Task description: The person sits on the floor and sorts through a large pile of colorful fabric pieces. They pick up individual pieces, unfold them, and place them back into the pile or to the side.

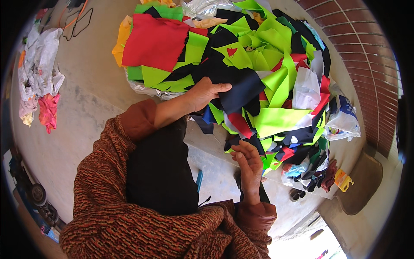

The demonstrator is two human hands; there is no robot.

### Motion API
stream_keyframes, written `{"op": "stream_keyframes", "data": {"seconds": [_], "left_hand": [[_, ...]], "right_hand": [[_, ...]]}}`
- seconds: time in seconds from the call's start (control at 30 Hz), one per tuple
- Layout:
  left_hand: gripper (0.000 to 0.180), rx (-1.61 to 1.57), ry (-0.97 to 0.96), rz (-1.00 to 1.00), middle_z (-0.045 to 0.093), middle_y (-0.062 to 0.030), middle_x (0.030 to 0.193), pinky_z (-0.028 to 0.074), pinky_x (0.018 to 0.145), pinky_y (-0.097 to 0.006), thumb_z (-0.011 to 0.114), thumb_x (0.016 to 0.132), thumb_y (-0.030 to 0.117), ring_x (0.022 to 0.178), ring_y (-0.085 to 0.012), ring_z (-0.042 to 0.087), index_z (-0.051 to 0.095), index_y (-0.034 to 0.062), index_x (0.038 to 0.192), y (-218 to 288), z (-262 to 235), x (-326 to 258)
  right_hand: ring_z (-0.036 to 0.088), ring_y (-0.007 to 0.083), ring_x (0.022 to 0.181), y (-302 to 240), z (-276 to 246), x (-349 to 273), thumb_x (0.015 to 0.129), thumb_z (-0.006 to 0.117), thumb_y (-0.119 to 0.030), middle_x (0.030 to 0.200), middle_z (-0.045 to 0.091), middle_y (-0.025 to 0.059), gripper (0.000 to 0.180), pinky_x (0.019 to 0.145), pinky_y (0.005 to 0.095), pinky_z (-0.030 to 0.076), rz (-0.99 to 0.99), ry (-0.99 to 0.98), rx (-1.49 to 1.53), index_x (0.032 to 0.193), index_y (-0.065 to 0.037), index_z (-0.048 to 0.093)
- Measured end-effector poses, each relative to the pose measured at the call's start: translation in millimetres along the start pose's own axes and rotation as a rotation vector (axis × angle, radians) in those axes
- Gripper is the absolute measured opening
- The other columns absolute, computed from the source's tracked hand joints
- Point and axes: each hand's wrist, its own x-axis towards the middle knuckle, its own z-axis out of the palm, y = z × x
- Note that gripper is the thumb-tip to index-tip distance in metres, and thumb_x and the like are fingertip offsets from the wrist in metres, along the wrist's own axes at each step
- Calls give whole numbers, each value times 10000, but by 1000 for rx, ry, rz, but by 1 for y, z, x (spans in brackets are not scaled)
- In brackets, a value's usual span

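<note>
My left hand (206, 93) pinches the edge of a dark navy fabric piece (243, 91), thumb on top and most fingers hidden. The piece lies over a large heap of fabric scraps in lime green (274, 36), black, red and white. Near the front edge of the heap, my right hand (249, 164) is held up with loosely bent fingers, nothing in it. A big red fabric piece (155, 42) lies flat on the far left of the heap, over green ones.
White plastic sacking (43, 60) and a pink cloth (48, 111) lie on the floor at left. At right are a clear plastic bag (343, 118), a yellow container (343, 180), a brown chair seat (360, 183) and a metal grille (366, 56).
</note>
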Motion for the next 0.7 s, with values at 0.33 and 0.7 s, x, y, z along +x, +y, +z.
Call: {"op": "stream_keyframes", "data": {"seconds": [0.33,0.7], "left_hand": [[253,-26,-68,840,636,-129,999,511,813,-307,533,899,173,892,-217,633,575,-36,1035,219,36,-68],[313,380,500,684,603,-77,1053,456,862,-295,652,806,85,952,-137,573,547,-19,1082,129,-123,-58]], "right_hand": [[563,163,964,4,-3,-1,882,532,-42,1040,594,120,294,852,286,450,-10,5,26,1167,2,477],[556,150,960,6,-7,-4,880,547,-69,1034,592,102,301,849,285,448,23,-18,51,1169,-14,489]]}}
